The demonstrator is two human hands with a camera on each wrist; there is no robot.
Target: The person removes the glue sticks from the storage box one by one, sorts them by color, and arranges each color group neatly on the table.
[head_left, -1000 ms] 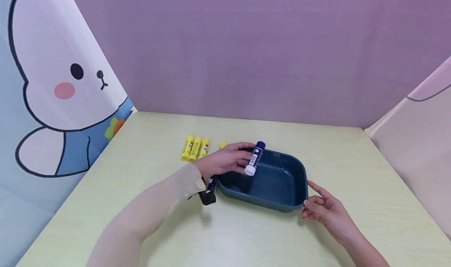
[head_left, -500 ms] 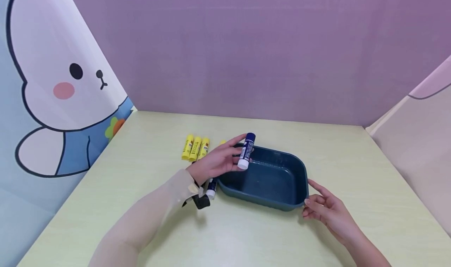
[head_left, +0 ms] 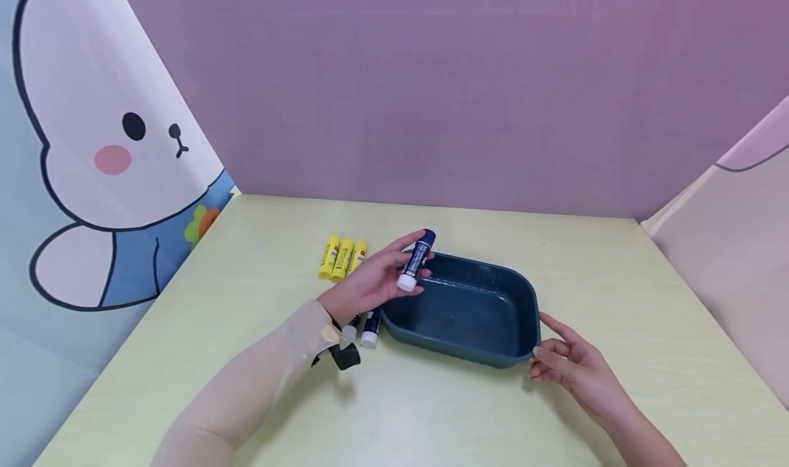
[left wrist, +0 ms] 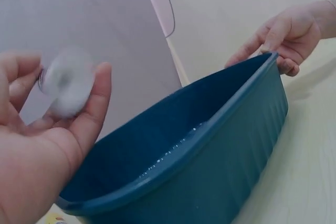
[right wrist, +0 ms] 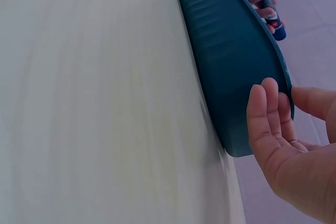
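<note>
My left hand [head_left: 372, 281] holds a navy glue stick with a white end [head_left: 416, 260] over the left end of a dark teal plastic basin [head_left: 459, 354]. In the left wrist view that glue stick [left wrist: 71, 82] is blurred, its white end towards the camera. At the basin's right corner, my right hand [head_left: 573, 371] grips the rim. The right wrist view has the right hand's fingers [right wrist: 262, 114] on the outer wall of the basin [right wrist: 226, 56] and the thumb at the rim. The basin's inside shows no object in its visible part.
Several yellow glue sticks [head_left: 342, 258] lie side by side left of the basin, partly behind my left hand. Two navy-and-white glue sticks [head_left: 371, 329] lie by the basin's left end, partly under my wrist. A purple backdrop [head_left: 431, 111] rises behind the table [head_left: 431, 419].
My left hand has drawn left with the glue stick, from over the basin's middle to its left end. More of the navy glue sticks below shows. My right hand stays at the corner.
</note>
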